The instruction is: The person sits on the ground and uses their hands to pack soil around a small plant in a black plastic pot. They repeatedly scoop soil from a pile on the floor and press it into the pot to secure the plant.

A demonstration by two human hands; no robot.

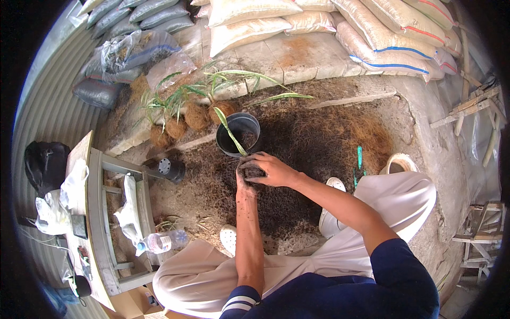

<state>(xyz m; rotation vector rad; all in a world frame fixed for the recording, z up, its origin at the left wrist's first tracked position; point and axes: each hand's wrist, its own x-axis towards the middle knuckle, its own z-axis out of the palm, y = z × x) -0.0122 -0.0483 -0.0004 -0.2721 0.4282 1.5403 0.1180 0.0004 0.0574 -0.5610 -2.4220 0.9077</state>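
Both my hands cup a dark, soil-covered root ball (252, 172) just in front of a black plastic pot (223, 144). My left hand (244, 184) supports it from the near left side, while my right hand (275, 169) curls over its top and right. A single long leaf with pale edges (229, 129), like a snake plant's, rises from near the fingers and slants across the pot's opening. Some dark soil shows inside the pot. Loose dark potting soil (287, 207) is spread on the ground beneath my hands. Fingers partly hide the root ball.
Several plants with fibre-wrapped root balls (197, 115) line the low concrete step. A smaller overturned black pot (171, 169) lies left. Brown coir fibre (358, 123) and a green-handled tool (359, 157) lie right. A wooden table (97, 223) and plastic bottle (163, 242) are at left; filled sacks (247, 32) stand behind.
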